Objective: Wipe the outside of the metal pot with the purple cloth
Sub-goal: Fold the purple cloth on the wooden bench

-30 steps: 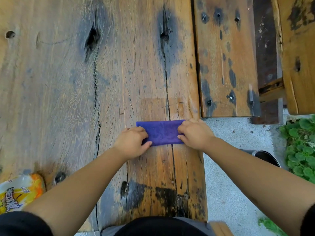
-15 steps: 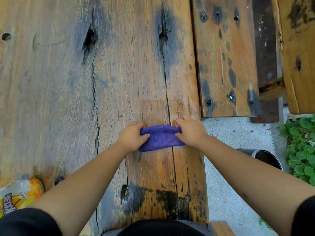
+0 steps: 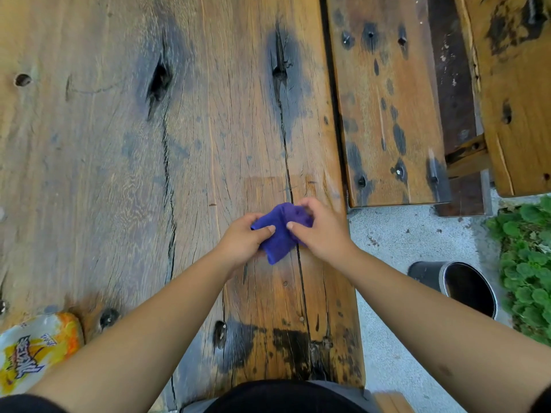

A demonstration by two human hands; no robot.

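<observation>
The purple cloth [image 3: 278, 234] is bunched up and held just above the wooden table [image 3: 119, 174], near its right edge. My left hand [image 3: 243, 238] pinches its left side and my right hand [image 3: 320, 231] grips its right side, thumbs almost touching. The metal pot [image 3: 456, 283] stands on the concrete ground to the right, below the table's level, dark inside with a shiny rim. My right forearm passes just left of it. Neither hand touches the pot.
An orange and white snack bag [image 3: 32, 350] lies at the table's near left corner. A wooden bench [image 3: 384, 99] runs beside the table on the right, another plank [image 3: 515, 93] farther right. Green plants [image 3: 527, 263] grow by the pot.
The cloth lay flat and folded on the table under both hands. The hands have since drawn together and lifted it, crumpling it into a bundle.
</observation>
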